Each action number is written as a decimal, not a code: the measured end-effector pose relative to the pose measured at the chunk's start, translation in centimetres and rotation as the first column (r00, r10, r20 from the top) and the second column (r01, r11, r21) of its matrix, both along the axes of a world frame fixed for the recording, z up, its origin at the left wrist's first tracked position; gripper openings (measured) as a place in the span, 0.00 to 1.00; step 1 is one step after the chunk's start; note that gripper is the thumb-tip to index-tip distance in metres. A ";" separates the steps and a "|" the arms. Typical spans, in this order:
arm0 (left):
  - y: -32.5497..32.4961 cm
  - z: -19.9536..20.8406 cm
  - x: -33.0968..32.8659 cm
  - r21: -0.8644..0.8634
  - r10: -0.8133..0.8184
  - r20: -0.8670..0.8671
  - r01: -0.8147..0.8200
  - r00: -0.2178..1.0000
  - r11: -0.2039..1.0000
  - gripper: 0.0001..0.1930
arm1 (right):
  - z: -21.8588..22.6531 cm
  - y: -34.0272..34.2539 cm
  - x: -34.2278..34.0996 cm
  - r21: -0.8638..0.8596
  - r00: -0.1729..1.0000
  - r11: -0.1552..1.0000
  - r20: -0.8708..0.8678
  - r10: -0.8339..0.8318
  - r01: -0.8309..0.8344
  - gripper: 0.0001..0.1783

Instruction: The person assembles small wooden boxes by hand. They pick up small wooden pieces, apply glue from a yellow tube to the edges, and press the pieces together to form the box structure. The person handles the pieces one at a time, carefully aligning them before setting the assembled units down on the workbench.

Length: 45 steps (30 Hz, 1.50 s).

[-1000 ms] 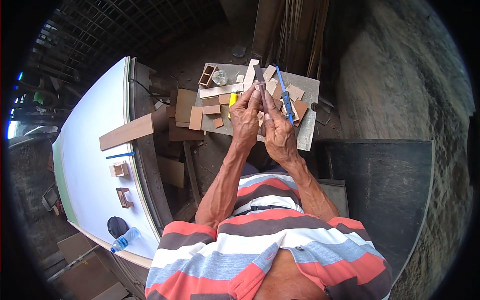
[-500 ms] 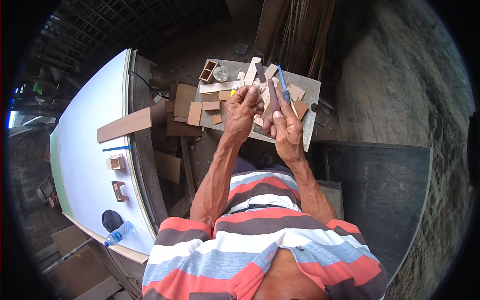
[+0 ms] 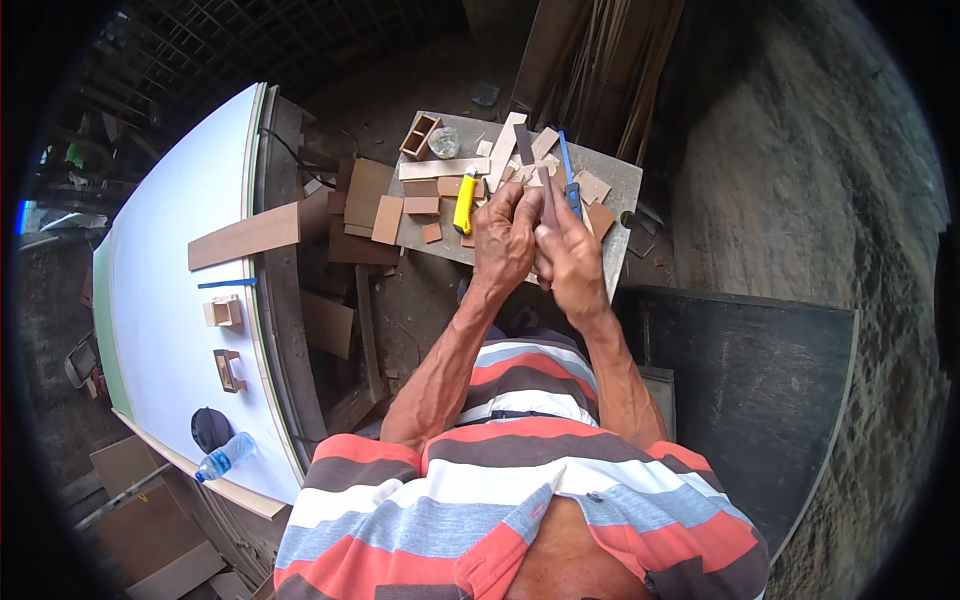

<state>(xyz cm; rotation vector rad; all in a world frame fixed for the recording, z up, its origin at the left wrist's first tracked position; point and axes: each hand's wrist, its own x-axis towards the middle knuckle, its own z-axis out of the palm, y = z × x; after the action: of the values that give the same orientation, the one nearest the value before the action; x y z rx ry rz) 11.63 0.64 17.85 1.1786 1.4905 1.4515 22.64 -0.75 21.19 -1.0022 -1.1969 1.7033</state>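
Observation:
My left hand and my right hand are pressed close together in front of me, both gripping a thin brown wooden strip that stands up between the fingers. They hover over the near edge of a small grey work table. A yellow utility knife lies just left of my left hand. A blue-handled tool lies on the table just behind my right hand.
Wood offcuts litter the grey table, with a small wooden box and a clear cup at its back. A large white board on the left carries a plank, small wooden frames and a water bottle. A dark panel stands right.
Both hands have come down and toward me from above the table middle, still joined on the wooden strip. The view has shifted slightly.

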 end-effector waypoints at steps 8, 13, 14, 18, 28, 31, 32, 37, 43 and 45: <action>0.2 0.1 0.5 0.056 -0.011 -0.059 0.014 0.998 0.998 0.11 | 0.9 1.5 1.1 -0.100 0.999 0.995 -0.044 0.008 -0.013 0.31; 0.7 -0.1 0.3 0.044 -0.024 -0.089 0.028 0.996 0.999 0.10 | 0.6 1.7 0.8 -0.014 0.995 0.999 0.100 -0.029 0.031 0.32; 1.1 -0.1 0.4 0.077 -0.022 -0.049 0.025 0.999 0.997 0.11 | 0.9 2.3 0.7 -0.009 0.992 0.999 0.118 -0.034 0.035 0.32; 0.6 0.6 0.9 -0.011 -0.065 -0.031 0.065 0.997 0.998 0.12 | 1.0 2.7 1.3 0.022 0.987 0.999 0.153 -0.045 0.042 0.33; 1.6 0.2 -2.9 -0.148 -0.222 -0.013 0.217 0.975 0.965 0.07 | -0.9 1.2 4.6 0.102 0.917 0.994 0.395 -0.062 0.024 0.31; 1.6 0.0 -2.7 0.066 -0.165 -0.369 0.202 0.915 0.977 0.06 | -0.7 1.1 3.6 0.223 0.894 0.975 0.438 -0.096 -0.005 0.31; 1.6 -0.3 -2.8 0.121 -0.142 -0.441 0.215 0.886 0.969 0.06 | -0.5 1.0 3.3 0.245 0.894 0.970 0.437 -0.100 -0.012 0.31; 1.3 -1.0 -2.6 0.217 -0.139 -0.556 0.305 0.820 0.927 0.05 | -0.1 2.0 1.6 0.249 0.934 0.966 0.356 -0.025 -0.069 0.31; 0.5 -1.1 -2.7 0.178 -0.175 -0.602 0.345 0.779 0.921 0.08 | -1.6 2.7 1.1 0.201 0.934 0.976 0.356 0.007 -0.084 0.32; 0.6 -1.7 -2.9 0.207 -0.125 -0.614 0.312 0.779 0.927 0.08 | -1.7 2.1 0.9 0.213 0.940 0.974 0.340 0.001 -0.079 0.32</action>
<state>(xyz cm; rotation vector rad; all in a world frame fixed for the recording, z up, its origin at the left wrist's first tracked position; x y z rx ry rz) 8.73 1.26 16.17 2.0752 1.4737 1.2226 23.56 1.36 19.53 -1.1657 -1.6025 1.4200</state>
